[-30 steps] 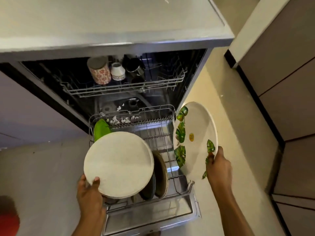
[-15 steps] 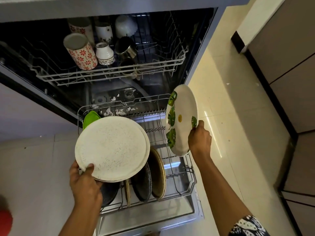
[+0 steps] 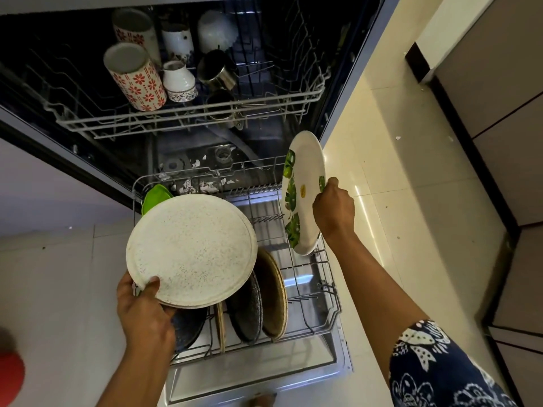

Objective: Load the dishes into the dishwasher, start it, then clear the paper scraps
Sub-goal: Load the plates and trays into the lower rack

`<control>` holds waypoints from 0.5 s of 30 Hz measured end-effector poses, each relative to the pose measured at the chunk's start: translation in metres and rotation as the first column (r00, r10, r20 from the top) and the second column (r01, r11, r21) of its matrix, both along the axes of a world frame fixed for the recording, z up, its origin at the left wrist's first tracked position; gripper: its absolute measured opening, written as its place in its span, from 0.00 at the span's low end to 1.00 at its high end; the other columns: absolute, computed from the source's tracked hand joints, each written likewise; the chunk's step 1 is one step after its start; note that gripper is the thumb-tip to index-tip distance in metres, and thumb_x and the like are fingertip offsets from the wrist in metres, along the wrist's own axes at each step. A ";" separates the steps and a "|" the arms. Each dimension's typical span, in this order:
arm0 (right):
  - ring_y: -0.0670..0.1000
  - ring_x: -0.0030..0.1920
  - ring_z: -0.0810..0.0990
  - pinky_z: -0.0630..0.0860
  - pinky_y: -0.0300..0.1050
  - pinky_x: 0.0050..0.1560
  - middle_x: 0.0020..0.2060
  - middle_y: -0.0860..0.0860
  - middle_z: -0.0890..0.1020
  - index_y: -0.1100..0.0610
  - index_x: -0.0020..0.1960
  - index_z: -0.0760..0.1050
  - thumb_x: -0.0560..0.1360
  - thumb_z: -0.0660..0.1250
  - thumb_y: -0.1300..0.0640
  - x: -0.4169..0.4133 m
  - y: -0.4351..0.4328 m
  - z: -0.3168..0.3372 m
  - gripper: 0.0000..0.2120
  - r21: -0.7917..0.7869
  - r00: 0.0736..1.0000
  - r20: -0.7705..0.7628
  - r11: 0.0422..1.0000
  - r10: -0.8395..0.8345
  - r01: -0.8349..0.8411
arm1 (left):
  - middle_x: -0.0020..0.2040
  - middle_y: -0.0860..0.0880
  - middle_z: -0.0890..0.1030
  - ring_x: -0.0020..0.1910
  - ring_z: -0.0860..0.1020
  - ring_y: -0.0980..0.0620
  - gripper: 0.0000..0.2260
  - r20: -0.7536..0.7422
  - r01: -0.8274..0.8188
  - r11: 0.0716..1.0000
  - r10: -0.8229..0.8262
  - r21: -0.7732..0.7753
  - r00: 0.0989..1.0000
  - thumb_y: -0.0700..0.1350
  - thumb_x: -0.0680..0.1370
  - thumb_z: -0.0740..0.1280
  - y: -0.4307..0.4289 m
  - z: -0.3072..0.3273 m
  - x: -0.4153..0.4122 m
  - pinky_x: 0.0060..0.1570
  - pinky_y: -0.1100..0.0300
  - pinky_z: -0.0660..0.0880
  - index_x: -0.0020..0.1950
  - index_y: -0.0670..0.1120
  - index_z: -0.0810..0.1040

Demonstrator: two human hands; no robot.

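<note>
The left hand (image 3: 144, 306) holds speckled white plates (image 3: 191, 248) (a stack) over the lower rack (image 3: 323, 289). The right hand (image 3: 333, 207) holds a leaf-print plate (image 3: 302, 183) upright.

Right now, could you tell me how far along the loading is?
Done: cups sit in the upper rack, dark and tan plates stand in the lower rack. In hand: the left hand holds speckled plates, the right hand a leaf-print plate. Left: racking those, starting it, clearing the paper scraps.
</note>
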State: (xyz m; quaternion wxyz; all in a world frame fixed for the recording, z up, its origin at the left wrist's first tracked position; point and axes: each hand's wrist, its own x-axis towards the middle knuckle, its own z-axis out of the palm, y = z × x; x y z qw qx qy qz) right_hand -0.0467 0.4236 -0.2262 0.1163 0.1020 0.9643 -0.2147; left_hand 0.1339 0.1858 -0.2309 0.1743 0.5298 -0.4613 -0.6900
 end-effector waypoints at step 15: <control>0.61 0.54 0.78 0.75 0.49 0.48 0.56 0.61 0.78 0.65 0.62 0.71 0.75 0.63 0.63 -0.052 -0.010 0.017 0.16 0.005 0.991 0.100 0.996 0.087 -0.088 | 0.53 0.57 0.76 0.51 0.77 0.54 0.19 -0.017 -0.009 1.000 0.010 0.001 1.000 0.33 0.78 0.60 -0.014 -0.004 0.001 0.39 0.58 0.79 0.53 0.59 0.73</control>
